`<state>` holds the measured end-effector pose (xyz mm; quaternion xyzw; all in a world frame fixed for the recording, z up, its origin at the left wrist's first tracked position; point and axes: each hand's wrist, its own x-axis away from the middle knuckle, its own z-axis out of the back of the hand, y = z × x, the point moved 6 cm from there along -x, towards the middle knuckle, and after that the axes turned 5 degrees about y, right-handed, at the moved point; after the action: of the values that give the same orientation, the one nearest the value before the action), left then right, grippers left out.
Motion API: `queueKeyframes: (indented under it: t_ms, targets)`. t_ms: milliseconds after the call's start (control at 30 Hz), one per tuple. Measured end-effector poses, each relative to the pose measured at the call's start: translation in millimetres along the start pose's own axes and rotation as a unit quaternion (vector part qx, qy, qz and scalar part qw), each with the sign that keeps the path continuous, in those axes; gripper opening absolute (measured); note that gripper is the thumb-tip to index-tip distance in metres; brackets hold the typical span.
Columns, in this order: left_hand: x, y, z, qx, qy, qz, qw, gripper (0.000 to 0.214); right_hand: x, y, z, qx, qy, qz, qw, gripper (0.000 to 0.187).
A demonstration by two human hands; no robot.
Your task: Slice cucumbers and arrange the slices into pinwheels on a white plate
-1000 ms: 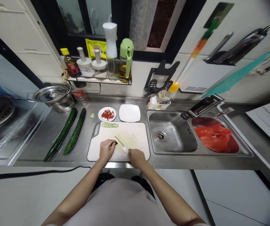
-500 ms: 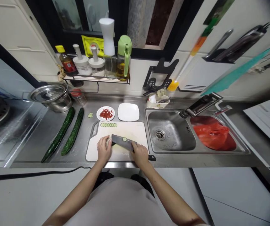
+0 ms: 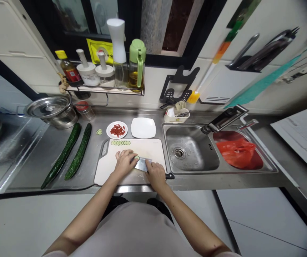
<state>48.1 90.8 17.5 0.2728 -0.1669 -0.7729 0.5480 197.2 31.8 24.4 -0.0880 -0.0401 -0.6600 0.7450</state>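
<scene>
My right hand (image 3: pixel 156 175) grips a kitchen knife with a broad blade (image 3: pixel 142 165), its black handle end (image 3: pixel 170 176) sticking out to the right. The blade lies tilted over the white cutting board (image 3: pixel 105 171), its flat face turned up. At its left end, my left hand (image 3: pixel 125 163) has thumb and finger closed on a small cucumber slice (image 3: pixel 136 157) at the blade. A row of cucumber slices (image 3: pixel 120 142) lies overlapping along the board's far edge. Any cucumber piece beneath my left hand is hidden.
Two whole cucumbers (image 3: pixel 62 155) lie left of the board. Behind it stand a plate of red berries (image 3: pixel 117 130) and a white square plate (image 3: pixel 143 127). A lidded steel pot (image 3: pixel 53 110) is back left. The sink (image 3: pixel 193 148) is right, a red bag (image 3: pixel 236 153) beyond.
My left hand has moved right, from the board to the slice on the blade. The knife has tipped so its face catches the light. The view has shifted slightly.
</scene>
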Motion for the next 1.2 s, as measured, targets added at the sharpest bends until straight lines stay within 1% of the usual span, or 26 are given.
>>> queueKeyframes:
  t_ms: [100,167,233,333,367,433,500,600,767,933,1033,1200]
  targets:
    - [-4.2,-1.5,-3.0,0.023,-0.003,0.006,1.0,0.02,-1.3,2.1,0.6,0.002,-0.004,-0.002,1.0,0.053]
    - [-8.0,-7.6,-5.8,0.054,-0.002,0.033,0.998,0.018,-2.1,4.7,-0.3,0.003,-0.005,-0.003,1.0,0.053]
    - [-12.7,-21.6,-8.5,0.096,0.01,0.103,0.99,0.018,-2.7,9.2,-2.4,0.005,-0.007,-0.009,1.0,0.052]
    - [-19.1,-51.7,-9.3,0.131,0.06,0.244,0.959,0.023,-2.0,20.6,-6.6,0.008,-0.013,-0.03,0.999,0.051]
    - [-21.6,-60.4,-8.5,0.129,0.08,0.277,0.949,0.024,-1.3,25.1,-7.9,0.008,-0.014,-0.04,0.999,0.051]
    - [-28.5,-72.2,-8.0,0.12,0.102,0.304,0.94,0.022,0.7,34.0,-10.3,0.006,-0.017,-0.061,0.998,0.049]
    - [-35.9,-78.7,-8.9,0.098,0.11,0.309,0.939,0.018,3.2,41.5,-12.5,0.004,-0.019,-0.078,0.997,0.049]
    - [-44.3,-81.6,-13.7,0.062,0.116,0.306,0.943,0.015,6.5,48.7,-15.0,0.006,-0.016,-0.094,0.995,0.047]
    - [-51.7,-81.8,-28.4,0.033,0.098,0.3,0.948,0.016,9.5,53.2,-18.1,-0.004,-0.009,-0.107,0.994,0.045]
    - [-59.7,-78.1,-32.3,0.003,0.094,0.247,0.964,0.017,11.1,54.9,-20.7,-0.02,-0.003,-0.11,0.994,0.044]
    - [-62.3,-74.3,-32.3,-0.033,0.084,0.215,0.972,0.018,11.9,56.3,-21.7,-0.02,-0.002,-0.111,0.994,0.044]
    - [-63.0,-67.9,-31.3,-0.102,0.061,0.197,0.973,0.024,12.0,58.1,-18.2,-0.028,0.021,-0.114,0.993,0.043]
